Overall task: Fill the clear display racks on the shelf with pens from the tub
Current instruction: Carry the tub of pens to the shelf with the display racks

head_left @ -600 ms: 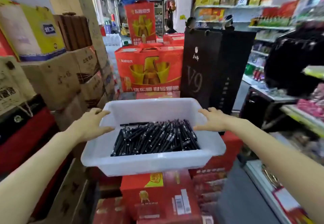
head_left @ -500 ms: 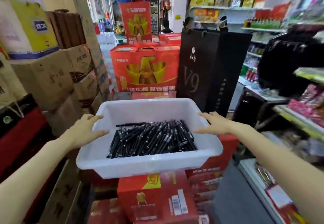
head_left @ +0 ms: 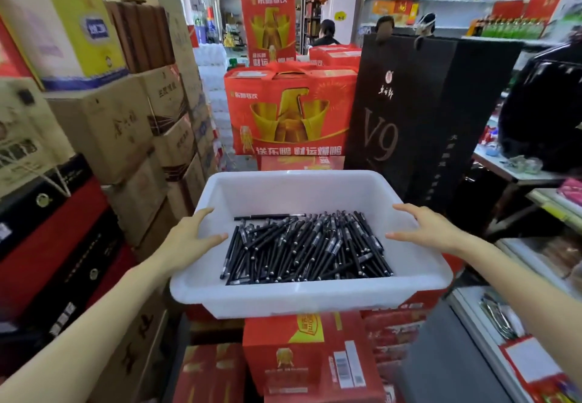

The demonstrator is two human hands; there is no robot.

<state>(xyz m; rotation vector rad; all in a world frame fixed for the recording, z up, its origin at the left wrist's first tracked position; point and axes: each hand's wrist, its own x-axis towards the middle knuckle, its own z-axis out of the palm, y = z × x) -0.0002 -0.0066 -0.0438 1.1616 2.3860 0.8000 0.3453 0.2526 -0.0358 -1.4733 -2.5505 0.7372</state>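
Head view, one frame.

White tub (head_left: 310, 295): centre of view, near me, directly over a stack of red cartons (head_left: 308, 358). I cannot tell whether its base rests fully on them.

Pens (head_left: 305, 245): black, a loose heap on the tub floor, crowded toward the near wall. Most lie roughly near-to-far. One lies crosswise at the far edge of the heap. The far part of the tub floor is bare.

Left hand (head_left: 189, 238): at the tub's left rim, fingers straight and spread. The thumb points right across the rim and the other fingers reach toward the far side along the outside. It holds nothing pinched.

Right hand (head_left: 431, 229): at the tub's right rim, mirrored, fingers straight and relaxed, tips pointing left over the rim. I cannot tell how firmly either palm presses the plastic.

Surroundings:
- Brown cardboard boxes (head_left: 104, 125) are stacked on the left.
- A red and gold gift box (head_left: 289, 109) stands just beyond the tub.
- A tall black bag marked V9 (head_left: 419, 119) stands far right of the tub.
- A shop shelf (head_left: 551, 207) with blurred goods runs along the right edge.
- A person (head_left: 327, 32) sits far back in the aisle.
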